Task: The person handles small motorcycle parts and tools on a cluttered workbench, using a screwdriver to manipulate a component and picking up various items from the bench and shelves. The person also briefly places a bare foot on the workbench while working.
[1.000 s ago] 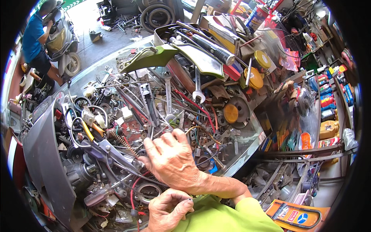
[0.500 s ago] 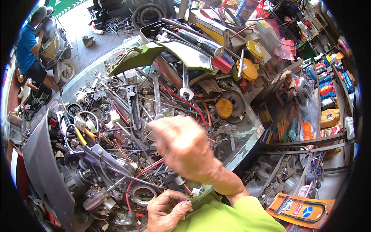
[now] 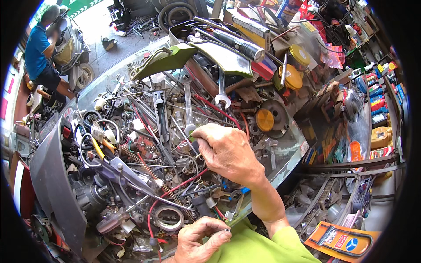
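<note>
Red printed label (image 3: 340, 241), blue round emblem (image 3: 352, 244) on orange pack (image 3: 349, 232).

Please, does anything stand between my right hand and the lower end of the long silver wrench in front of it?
Yes: a small green piece shows between your right hand and the lower end of the long silver wrench. Whether your fingers touch it, I cannot tell.

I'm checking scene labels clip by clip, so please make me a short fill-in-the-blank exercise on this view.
1. The hand nearer the round reflector is the person's own ____ one.
2. That reflector's colour is ____.
3. The flashlight has a ____ body.
4. The other person's shirt is ____.
Missing words: right; orange; black; blue.
</note>
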`<state>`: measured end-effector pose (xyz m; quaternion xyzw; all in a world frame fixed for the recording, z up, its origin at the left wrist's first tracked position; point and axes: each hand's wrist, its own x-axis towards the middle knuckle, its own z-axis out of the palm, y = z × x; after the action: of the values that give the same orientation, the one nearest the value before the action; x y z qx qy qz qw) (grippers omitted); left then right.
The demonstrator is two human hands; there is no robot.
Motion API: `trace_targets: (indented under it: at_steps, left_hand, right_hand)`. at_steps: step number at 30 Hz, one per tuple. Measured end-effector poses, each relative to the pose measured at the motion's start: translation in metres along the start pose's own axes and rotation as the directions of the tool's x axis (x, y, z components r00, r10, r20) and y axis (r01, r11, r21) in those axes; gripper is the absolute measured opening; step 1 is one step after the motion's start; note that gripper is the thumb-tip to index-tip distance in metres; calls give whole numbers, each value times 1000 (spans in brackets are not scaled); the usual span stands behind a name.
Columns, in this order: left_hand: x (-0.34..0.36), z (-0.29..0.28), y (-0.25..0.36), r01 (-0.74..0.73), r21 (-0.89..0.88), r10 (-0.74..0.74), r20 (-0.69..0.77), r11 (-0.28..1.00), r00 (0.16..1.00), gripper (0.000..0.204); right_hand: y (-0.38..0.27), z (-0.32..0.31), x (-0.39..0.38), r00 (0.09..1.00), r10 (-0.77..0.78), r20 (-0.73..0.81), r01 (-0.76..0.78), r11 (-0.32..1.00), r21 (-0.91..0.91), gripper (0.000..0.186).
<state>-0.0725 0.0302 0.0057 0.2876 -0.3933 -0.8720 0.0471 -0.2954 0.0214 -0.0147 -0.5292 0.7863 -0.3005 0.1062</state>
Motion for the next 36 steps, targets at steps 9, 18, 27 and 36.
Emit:
trace_targets:
  at_steps: [9, 18, 27, 36]
  left_hand:
    - [-1, 2, -1, 35, -21, -34, 30, 999, 999, 7]
    - [-4, 3, 1, 66, 35, -67, 25, 997, 997, 8]
    - [0, -8, -14, -142, 175, 116, 155, 974, 981, 15]
    - [1, -9, -13, -152, 215, 117, 166, 965, 979, 17]
  right_hand:
    - [-6, 4, -2, 977, -185, 106, 144, 938, 316, 24]
    - [-12, -6, -10, 953, -148, 266, 144, 989, 36, 68]
    - [-11, -1, -9, 972, -170, 163, 176, 984, -24, 55]
    - [5, -22, -1, 985, -153, 74, 144, 984, 107, 41]
